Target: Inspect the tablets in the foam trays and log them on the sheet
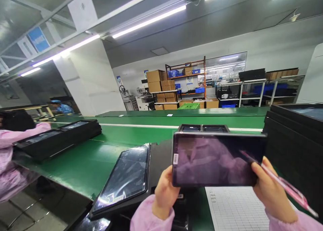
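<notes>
A dark tablet [212, 162] with a small white label at its left edge is held up level in front of me, its glossy screen reflecting pink. My left hand [165, 187] grips its lower left corner. At the right edge, my right hand [268, 187] clasps the tablet and also keeps a pink pen [290, 187] between thumb and fingers. Below the tablet, a printed grid sheet [234, 207] lies partly hidden. Another tablet [126, 174], its screen shiny, rests tilted in a black tray at the left.
Stacked black trays [292, 150] rise close on the right. More black trays [60, 137] sit at the left on the green bench [111, 140], near a person in a pink sleeve [10, 150]. Behind the held tablet is a black compartment tray [191, 127].
</notes>
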The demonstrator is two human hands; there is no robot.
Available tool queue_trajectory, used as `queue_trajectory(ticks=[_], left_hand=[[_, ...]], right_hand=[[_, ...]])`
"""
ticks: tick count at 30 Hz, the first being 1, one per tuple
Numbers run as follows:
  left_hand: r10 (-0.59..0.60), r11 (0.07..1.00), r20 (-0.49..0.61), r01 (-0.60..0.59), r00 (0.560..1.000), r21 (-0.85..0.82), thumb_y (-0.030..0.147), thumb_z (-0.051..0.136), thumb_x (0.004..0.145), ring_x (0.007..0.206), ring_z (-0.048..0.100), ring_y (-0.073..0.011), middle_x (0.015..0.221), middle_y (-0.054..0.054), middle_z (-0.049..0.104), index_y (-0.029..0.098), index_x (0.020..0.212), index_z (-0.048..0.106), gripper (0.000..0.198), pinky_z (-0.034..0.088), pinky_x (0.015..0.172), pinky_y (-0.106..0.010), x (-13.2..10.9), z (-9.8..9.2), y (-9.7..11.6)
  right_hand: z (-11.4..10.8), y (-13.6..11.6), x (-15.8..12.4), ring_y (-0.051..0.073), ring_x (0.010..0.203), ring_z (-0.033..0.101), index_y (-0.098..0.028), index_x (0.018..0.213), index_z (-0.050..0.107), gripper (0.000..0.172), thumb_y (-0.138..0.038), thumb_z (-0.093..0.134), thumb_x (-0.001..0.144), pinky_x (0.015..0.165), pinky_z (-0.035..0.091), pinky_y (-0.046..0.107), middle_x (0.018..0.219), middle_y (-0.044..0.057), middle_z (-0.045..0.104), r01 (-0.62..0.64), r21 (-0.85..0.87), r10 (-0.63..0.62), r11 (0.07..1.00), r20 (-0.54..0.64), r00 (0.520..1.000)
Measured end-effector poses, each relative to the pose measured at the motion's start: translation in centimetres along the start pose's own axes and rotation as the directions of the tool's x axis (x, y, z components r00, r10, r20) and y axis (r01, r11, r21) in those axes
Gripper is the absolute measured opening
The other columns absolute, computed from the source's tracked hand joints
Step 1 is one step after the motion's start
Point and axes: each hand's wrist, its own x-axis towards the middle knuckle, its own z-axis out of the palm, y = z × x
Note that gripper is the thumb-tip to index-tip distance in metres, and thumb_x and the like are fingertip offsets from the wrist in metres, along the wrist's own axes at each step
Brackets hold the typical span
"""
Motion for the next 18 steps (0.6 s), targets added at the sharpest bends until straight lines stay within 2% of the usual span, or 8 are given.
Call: queue_trajectory(ticks=[3, 5, 6, 8, 11, 14, 16, 18], left_hand=[[-0.233, 0.962, 0.289, 0.177, 0.929, 0.206, 0.073, 0.072, 0.042, 0.071, 0.064, -0.0277, 0.080, -0.011, 0.068, 0.015, 0.102, 0.069, 0.084, 0.051, 0.063, -0.036, -1.3, 0.7, 3.4], [-0.376, 0.880, 0.302, 0.236, 0.876, 0.411, 0.063, 0.075, 0.052, 0.080, 0.064, -0.0288, 0.084, -0.010, 0.068, 0.017, 0.107, 0.066, 0.073, 0.051, 0.073, -0.039, -2.0, 1.5, 4.8], [-0.427, 0.827, 0.263, 0.255, 0.865, 0.501, 0.052, 0.078, 0.057, 0.087, 0.063, -0.0284, 0.085, -0.008, 0.068, 0.018, 0.107, 0.067, 0.061, 0.049, 0.080, -0.040, -2.3, 1.9, 5.1], [-0.419, 0.783, 0.138, 0.281, 0.897, 0.555, 0.032, 0.079, 0.061, 0.094, 0.061, -0.0263, 0.085, -0.005, 0.068, 0.019, 0.103, 0.069, 0.044, 0.046, 0.090, -0.039, -2.9, 2.5, 4.7], [-0.276, 0.903, -0.151, 0.310, 0.949, 0.297, 0.023, 0.079, 0.055, 0.082, 0.062, -0.0215, 0.080, -0.003, 0.067, 0.017, 0.091, 0.070, 0.038, 0.051, 0.081, -0.034, -3.8, 2.6, 2.7], [-0.254, 0.962, -0.433, 0.271, 0.865, -0.024, 0.020, 0.081, 0.050, 0.067, 0.062, -0.0165, 0.073, 0.000, 0.066, 0.017, 0.081, 0.067, 0.034, 0.053, 0.063, -0.028, -3.8, 2.4, 0.8], [-0.226, 0.973, -0.535, 0.209, 0.814, -0.093, 0.017, 0.082, 0.050, 0.062, 0.061, -0.0153, 0.068, 0.001, 0.065, 0.017, 0.078, 0.065, 0.032, 0.052, 0.054, -0.025, -3.2, 2.4, 0.2], [-0.200, 0.980, -0.561, 0.165, 0.803, -0.113, 0.013, 0.080, 0.053, 0.061, 0.062, -0.0161, 0.069, 0.001, 0.066, 0.016, 0.077, 0.064, 0.029, 0.052, 0.050, -0.025, -2.2, 2.4, 0.1]], right_hand=[[-0.8, -2.5, 3.2, 0.025, 0.091, 0.060, -0.026, 0.096, 0.060, 0.030, -0.045, 0.066, 0.073, 0.073, 0.051, 0.034, 0.097, 0.005, 0.063, -0.018, -0.012, 0.019, 1.000, 0.102, 0.995], [-0.5, -4.3, 4.8, 0.024, 0.084, 0.061, -0.024, 0.095, 0.060, 0.033, -0.043, 0.070, 0.070, 0.068, 0.051, 0.030, 0.092, 0.004, 0.064, -0.046, -0.047, 0.057, 0.998, 0.252, 0.966], [-0.1, -5.1, 5.4, 0.023, 0.080, 0.061, -0.022, 0.094, 0.060, 0.033, -0.043, 0.071, 0.070, 0.065, 0.051, 0.029, 0.090, 0.005, 0.065, -0.066, -0.081, 0.089, 0.995, 0.330, 0.940], [1.3, -6.6, 6.4, 0.020, 0.072, 0.060, -0.020, 0.092, 0.059, 0.036, -0.044, 0.073, 0.068, 0.058, 0.049, 0.027, 0.084, 0.005, 0.064, -0.103, -0.142, 0.153, 0.985, 0.416, 0.896], [4.0, -7.4, 7.4, 0.015, 0.064, 0.058, -0.019, 0.094, 0.054, 0.045, -0.044, 0.075, 0.063, 0.052, 0.045, 0.022, 0.075, 0.002, 0.061, -0.091, -0.116, 0.112, 0.989, 0.192, 0.975], [7.0, -6.1, 7.1, 0.014, 0.068, 0.059, -0.021, 0.102, 0.043, 0.058, -0.044, 0.074, 0.060, 0.050, 0.046, 0.020, 0.091, 0.002, 0.060, -0.095, 0.017, 0.096, 0.995, -0.096, 0.991], [9.2, -4.6, 5.9, 0.014, 0.069, 0.059, -0.022, 0.102, 0.038, 0.062, -0.044, 0.074, 0.057, 0.047, 0.046, 0.023, 0.105, 0.005, 0.056, -0.183, 0.046, 0.184, 0.982, -0.021, 0.983], [11.5, -3.3, 4.5, 0.013, 0.064, 0.058, -0.021, 0.097, 0.037, 0.058, -0.039, 0.075, 0.055, 0.049, 0.046, 0.024, 0.099, 0.003, 0.057, -0.237, -0.007, 0.236, 0.971, 0.114, 0.965]])
